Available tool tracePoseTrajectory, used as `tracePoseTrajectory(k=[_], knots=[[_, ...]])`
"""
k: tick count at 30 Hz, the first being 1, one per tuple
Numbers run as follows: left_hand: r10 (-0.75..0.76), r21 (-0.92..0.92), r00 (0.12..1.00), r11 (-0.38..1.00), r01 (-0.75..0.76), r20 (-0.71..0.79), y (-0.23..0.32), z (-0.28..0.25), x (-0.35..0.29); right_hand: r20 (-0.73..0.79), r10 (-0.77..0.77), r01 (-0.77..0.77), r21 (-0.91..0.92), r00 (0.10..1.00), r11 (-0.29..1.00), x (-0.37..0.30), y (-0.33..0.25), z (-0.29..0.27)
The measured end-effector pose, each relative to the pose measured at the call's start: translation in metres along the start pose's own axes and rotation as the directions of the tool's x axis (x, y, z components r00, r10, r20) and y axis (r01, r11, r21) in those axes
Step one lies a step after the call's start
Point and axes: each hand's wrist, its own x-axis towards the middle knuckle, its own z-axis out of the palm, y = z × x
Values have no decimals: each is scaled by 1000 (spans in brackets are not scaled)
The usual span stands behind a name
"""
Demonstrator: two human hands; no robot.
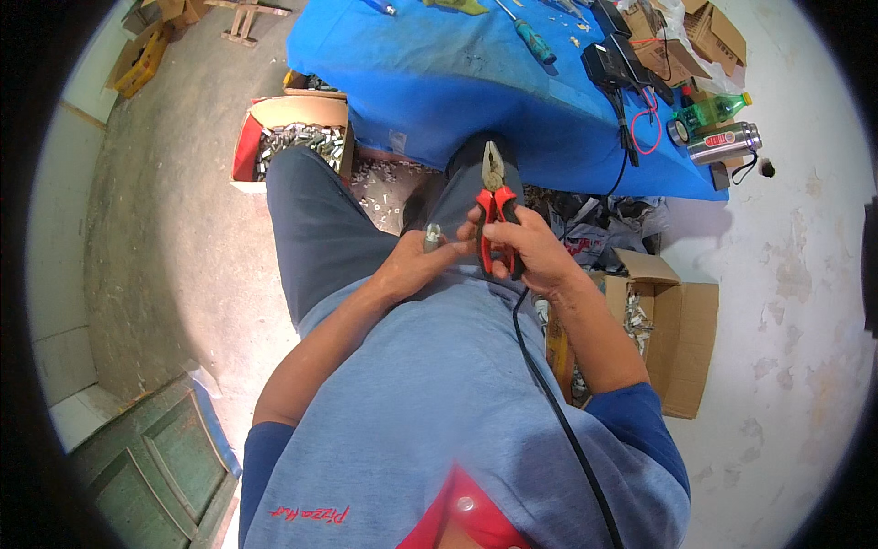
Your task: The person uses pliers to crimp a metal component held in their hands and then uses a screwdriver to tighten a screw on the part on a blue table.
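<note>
My right hand [538, 249] is wrapped round the red-and-black handles of combination pliers [495, 174]. Their metal jaws point away from me, slightly parted, with nothing visible between them. Close by on the left, my left hand [412, 263] pinches a small silvery-grey part [433, 238] between thumb and fingers; it stands upright, and its exact kind is too small to tell. The fingertips of both hands come near each other above my lap, beside the plier handles.
Ahead is a table under a blue cloth [430, 87], bearing a screwdriver [535, 41], black power adapters [608, 64], a green bottle [713, 112] and a steel flask [725, 144]. A box of small metal parts [302, 142] stands left; an open cardboard box [681, 339] sits right. A black cable [567, 425] crosses my front.
</note>
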Motion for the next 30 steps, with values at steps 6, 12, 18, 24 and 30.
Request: tracePoseTrajectory(k=[6, 12, 18, 24, 30], knots=[[2, -67, 1000, 998, -1, 8, -16, -6, 7, 141, 162, -151, -86, 977, 985, -26, 1, -23], [19, -166, 997, 986, -7, 73, -18, -5, 6, 192, 376, -291, -361, 906, 886, -39, -8, -23], [61, -90, 996, 994, -55, 72, -8, -1, 2, 205, 485, -325, -521, 850, 789, -31, -22, -24], [92, -8, 994, 996, -91, 57, -8, -1, 1, 181, 529, -335, -597, 829, 729, -25, -26, -23], [127, 112, 990, 985, -132, 54, -2, 0, 0, 147, 589, -375, -644, 795, 667, -23, -31, -22]])
